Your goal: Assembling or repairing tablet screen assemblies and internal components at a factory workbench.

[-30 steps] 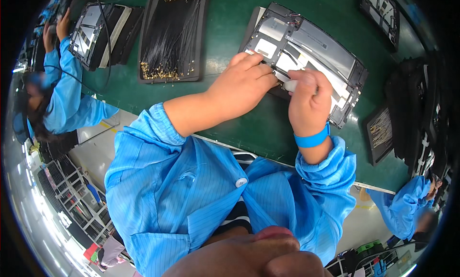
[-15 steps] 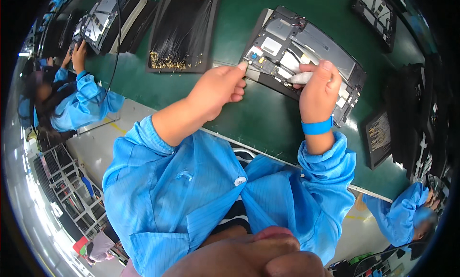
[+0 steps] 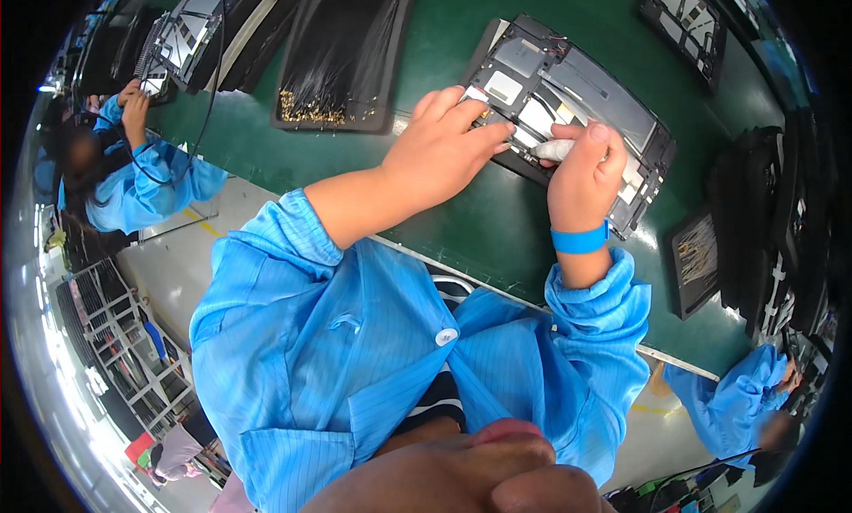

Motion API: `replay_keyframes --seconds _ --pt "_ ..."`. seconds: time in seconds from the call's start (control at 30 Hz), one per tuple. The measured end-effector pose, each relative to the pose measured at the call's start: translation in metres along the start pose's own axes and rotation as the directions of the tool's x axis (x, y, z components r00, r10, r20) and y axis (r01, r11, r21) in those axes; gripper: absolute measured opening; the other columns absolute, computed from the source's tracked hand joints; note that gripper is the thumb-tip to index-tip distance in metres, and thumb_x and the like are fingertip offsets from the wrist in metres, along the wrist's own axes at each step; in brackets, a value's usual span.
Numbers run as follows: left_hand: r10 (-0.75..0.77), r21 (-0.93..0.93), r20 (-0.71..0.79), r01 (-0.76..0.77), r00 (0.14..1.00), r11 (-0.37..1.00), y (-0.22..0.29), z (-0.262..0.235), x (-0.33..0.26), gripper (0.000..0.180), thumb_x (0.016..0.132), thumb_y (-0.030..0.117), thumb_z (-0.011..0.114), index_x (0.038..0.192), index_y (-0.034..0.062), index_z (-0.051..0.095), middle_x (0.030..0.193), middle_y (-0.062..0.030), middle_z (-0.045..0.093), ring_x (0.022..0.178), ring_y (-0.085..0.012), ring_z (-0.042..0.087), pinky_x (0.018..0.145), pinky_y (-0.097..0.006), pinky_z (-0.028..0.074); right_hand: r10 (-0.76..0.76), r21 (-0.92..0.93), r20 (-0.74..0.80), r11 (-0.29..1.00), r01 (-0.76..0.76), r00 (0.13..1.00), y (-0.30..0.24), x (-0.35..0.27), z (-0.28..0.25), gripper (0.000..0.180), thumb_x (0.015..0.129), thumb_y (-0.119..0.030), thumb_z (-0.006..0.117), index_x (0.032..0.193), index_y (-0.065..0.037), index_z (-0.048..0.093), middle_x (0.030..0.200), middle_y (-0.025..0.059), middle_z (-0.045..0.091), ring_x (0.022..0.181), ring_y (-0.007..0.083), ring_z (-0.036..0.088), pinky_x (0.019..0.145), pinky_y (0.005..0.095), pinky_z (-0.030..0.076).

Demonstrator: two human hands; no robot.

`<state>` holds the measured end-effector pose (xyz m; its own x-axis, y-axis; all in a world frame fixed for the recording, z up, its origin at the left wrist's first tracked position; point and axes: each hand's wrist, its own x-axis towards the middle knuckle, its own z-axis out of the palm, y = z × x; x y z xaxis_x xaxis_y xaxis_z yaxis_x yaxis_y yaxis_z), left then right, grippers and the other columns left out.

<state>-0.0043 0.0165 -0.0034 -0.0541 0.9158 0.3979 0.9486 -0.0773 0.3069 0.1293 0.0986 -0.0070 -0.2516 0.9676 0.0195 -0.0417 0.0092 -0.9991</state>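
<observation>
An opened flat device chassis (image 3: 586, 96) with metal plates and small boards lies on the green table (image 3: 444, 202), under both hands. The right hand (image 3: 586, 171) is closed around a small white tool (image 3: 555, 149), whose tip points toward the left hand. The left hand (image 3: 444, 149) rests on the near edge of the chassis, fingers curled and pinched at a part there. Beyond the left hand sits a black tray (image 3: 342, 56) of gold-tipped cables. Farther left, another person's hands (image 3: 133, 100) work.
</observation>
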Motion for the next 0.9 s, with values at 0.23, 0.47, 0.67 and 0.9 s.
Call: replay_keyframes --seconds 0.23,0.47,0.67,0.9 --pt "0.032 -0.072 0.063 -0.027 0.998 0.997 -0.006 0.006 0.0 0.026 0.063 0.014 0.064 0.089 0.0156 0.06 0.09 -0.0071 0.049 0.09 -0.0282 0.044 0.078 -0.037 0.036 -0.042 -0.119 0.011 0.992 0.043 0.999 -0.001 0.002 0.001 0.016 0.086 -0.016 0.04 0.084 -0.001 0.046 0.073 0.0078 0.057 0.067 0.011 0.052 0.06 0.0236 0.043" --pt "0.048 -0.079 0.076 -0.042 0.996 0.996 -0.012 0.002 0.002 0.025 0.063 0.015 0.065 0.088 0.0125 0.059 0.088 -0.008 0.05 0.088 -0.027 0.046 0.077 -0.035 0.037 -0.024 -0.06 0.013 0.998 0.025 1.0 0.0 0.002 -0.001 0.016 0.086 -0.016 0.04 0.087 -0.001 0.045 0.073 0.0085 0.057 0.065 0.0106 0.052 0.059 0.0228 0.043" --pt "-0.186 -0.057 0.045 0.189 0.981 0.98 -0.016 -0.008 -0.005 0.029 0.068 0.022 0.062 0.092 0.0066 0.056 0.086 -0.0092 0.053 0.085 -0.0276 0.047 0.075 -0.036 0.038 -0.019 -0.06 -0.001 0.998 0.019 1.0 0.002 0.002 -0.001 0.019 0.086 -0.019 0.04 0.092 -0.001 0.042 0.074 0.0088 0.057 0.065 0.0105 0.052 0.059 0.0229 0.043" --pt "-0.258 -0.077 0.229 0.282 0.938 0.956 -0.022 -0.013 -0.005 0.026 0.074 0.021 0.056 0.094 0.003 0.055 0.079 -0.0124 0.055 0.071 -0.0276 0.052 0.062 -0.035 0.042 -0.042 -0.084 -0.006 0.996 0.041 0.999 0.004 0.006 -0.001 0.038 0.087 -0.033 0.035 0.098 0.003 0.036 0.073 0.0152 0.055 0.051 0.0171 0.053 0.047 0.0254 0.042"
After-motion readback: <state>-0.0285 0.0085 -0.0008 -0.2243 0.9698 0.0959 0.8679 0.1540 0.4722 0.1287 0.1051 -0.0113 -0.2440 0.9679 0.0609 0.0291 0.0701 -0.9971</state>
